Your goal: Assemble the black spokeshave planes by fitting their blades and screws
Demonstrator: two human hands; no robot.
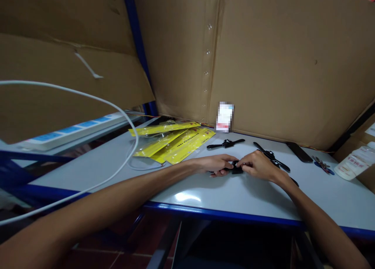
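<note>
Over the grey tabletop, my left hand (pixel 216 164) is wrapped round one handle of a black spokeshave (pixel 237 169). The thumb and fingers of my right hand (pixel 258 165) are closed at the middle of the same tool, where its small parts are mostly covered. Just behind my hands lies a second black spokeshave (pixel 226 144). Another spokeshave (pixel 271 155) lies beyond my right hand and is partly hidden by it. A further dark handle tip (pixel 293 182) shows beside my right wrist.
Clear packs with yellow cards (pixel 187 144) are piled left of my hands. A white cable (pixel 129 122) loops across the left side, near a power strip (pixel 76 130). To the right are a black phone (pixel 299 152), keys (pixel 322 165) and a white bottle (pixel 356 161). Cardboard (pixel 278 65) walls the back.
</note>
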